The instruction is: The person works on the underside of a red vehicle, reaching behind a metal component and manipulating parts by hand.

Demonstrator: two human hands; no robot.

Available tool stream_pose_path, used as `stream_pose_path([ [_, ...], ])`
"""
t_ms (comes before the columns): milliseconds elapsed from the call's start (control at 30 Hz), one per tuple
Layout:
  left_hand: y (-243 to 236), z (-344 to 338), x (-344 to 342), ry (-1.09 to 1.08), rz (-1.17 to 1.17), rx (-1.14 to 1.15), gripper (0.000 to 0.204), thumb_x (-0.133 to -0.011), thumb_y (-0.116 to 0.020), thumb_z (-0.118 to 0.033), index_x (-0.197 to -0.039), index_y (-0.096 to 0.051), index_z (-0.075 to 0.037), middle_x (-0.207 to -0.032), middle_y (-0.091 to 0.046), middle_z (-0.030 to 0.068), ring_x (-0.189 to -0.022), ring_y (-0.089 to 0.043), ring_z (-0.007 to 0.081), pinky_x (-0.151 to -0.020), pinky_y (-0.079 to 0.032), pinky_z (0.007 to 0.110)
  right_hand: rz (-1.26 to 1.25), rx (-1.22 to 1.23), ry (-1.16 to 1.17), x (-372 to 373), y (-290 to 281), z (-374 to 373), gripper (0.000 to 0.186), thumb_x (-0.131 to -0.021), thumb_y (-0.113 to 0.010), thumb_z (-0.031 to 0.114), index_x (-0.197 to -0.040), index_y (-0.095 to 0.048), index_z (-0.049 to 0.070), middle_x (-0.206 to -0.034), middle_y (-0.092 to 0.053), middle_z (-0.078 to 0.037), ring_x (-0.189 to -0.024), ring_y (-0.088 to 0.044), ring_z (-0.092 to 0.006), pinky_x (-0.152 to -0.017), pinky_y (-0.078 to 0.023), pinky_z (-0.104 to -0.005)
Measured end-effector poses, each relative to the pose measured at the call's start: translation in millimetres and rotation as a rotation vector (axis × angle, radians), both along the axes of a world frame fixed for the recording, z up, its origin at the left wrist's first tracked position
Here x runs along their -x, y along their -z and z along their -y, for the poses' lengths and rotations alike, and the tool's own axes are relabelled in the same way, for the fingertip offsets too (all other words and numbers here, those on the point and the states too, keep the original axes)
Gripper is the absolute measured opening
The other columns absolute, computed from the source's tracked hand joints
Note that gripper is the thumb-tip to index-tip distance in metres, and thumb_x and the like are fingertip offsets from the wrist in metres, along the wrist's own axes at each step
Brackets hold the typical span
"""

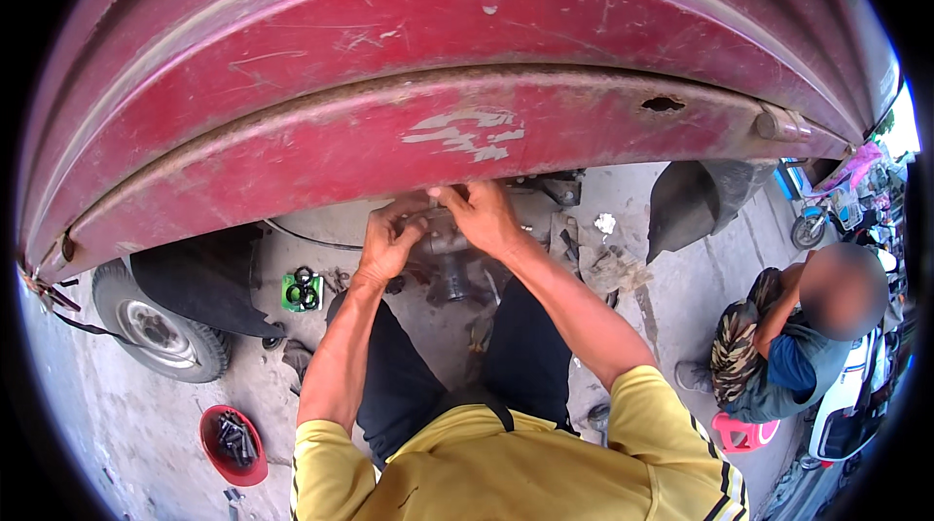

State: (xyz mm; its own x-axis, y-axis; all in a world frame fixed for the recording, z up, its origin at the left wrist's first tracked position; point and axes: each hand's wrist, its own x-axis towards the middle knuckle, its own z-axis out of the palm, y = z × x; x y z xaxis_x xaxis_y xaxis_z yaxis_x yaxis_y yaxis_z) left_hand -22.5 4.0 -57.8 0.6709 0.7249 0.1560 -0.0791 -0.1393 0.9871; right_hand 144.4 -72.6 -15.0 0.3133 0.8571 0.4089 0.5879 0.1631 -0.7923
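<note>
1 ylw shirt (pixel 506 467), 2 hands (pixel 391 239) (pixel 482 216) nr 1 panel (pixel 331 153)

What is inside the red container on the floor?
Dark metal parts lie heaped in the red container; the bottom beneath them is covered, so anything underneath cannot be seen.

The head camera looked steeply down past the wearer's yellow shirt (pixel 525 467) at six o'clock, its top facing forward. The red panel (pixel 321 161) stood close to the lens, bowed by the fisheye from ten to two o'clock. The left hand (pixel 389 237) and right hand (pixel 479 215) showed near the centre, the concrete floor (pixel 146 433) farther below.
</note>
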Motion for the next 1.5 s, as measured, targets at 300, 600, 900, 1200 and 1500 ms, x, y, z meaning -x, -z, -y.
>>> stream_pose_path([
  [300, -60, 2, -11, -0.031, -0.42, -0.63, 0.035, -0.091, -0.062, -0.028, -0.092, -0.068, 0.006, -0.081, -0.065, 0.0252, -0.078, -0.063, 0.0401, -0.072, -0.049, 0.044, 0.029, -0.203, 0.108, -1, 17, 0, 0.029, -0.105, -0.049, 0.028, -0.103, -0.064, 0.004, -0.081, -0.07, -0.016, -0.078, -0.066, -0.0423, -0.07, -0.051, -0.0479],
  [600, -61, 0, -25, -0.132, -0.361, -0.686, 0.045, -0.099, -0.062, -0.035, -0.086, -0.065, 0.008, -0.073, -0.06, 0.0278, -0.071, -0.054, 0.0476, -0.067, -0.045, 0.05, 0.347, -0.226, 0.147, -5, 30, -8, 0.02, -0.1, -0.049, 0.018, -0.094, -0.062, 0.004, -0.079, -0.067, -0.019, -0.072, -0.064, -0.0438, -0.063, -0.051, -0.0522],
  [900, -24, -2, -15, -0.168, -0.155, -0.275, 0.044, -0.104, -0.058, -0.036, -0.103, -0.066, 0.007, -0.091, -0.069, 0.0068, -0.087, -0.055, 0.0161, -0.083, -0.046, 0.036, 0.444, -0.302, 0.171, -5, 17, -7, 0.019, -0.097, -0.052, 0.012, -0.084, -0.058, -0.001, -0.085, -0.063, -0.016, -0.061, -0.063, -0.0378, -0.054, -0.05, -0.0497],
  [1200, 7, -23, 11, 0.008, -0.145, 0.163, 0.047, -0.103, -0.057, -0.04, -0.108, -0.072, 0.004, -0.098, -0.074, 0.0087, -0.084, -0.061, 0.0111, -0.08, -0.05, 0.028, 0.279, -0.158, 0.145, -4, 19, -8, 0.02, -0.096, -0.051, 0.015, -0.085, -0.061, 0.002, -0.081, -0.066, -0.019, -0.068, -0.064, -0.0417, -0.058, -0.05, -0.0512],
  [1500, 27, -40, 24, 0.068, 0.002, 0.4, 0.035, -0.093, -0.059, -0.023, -0.112, -0.071, 0.004, -0.11, -0.072, 0.0112, -0.107, -0.063, 0.0217, -0.098, -0.046, 0.033, 0.114, -0.004, 0.154, -2, 12, -9, 0.026, -0.098, -0.047, 0.023, -0.094, -0.063, 0.003, -0.078, -0.069, -0.02, -0.075, -0.066, -0.0431, -0.07, -0.051, -0.0504],
])
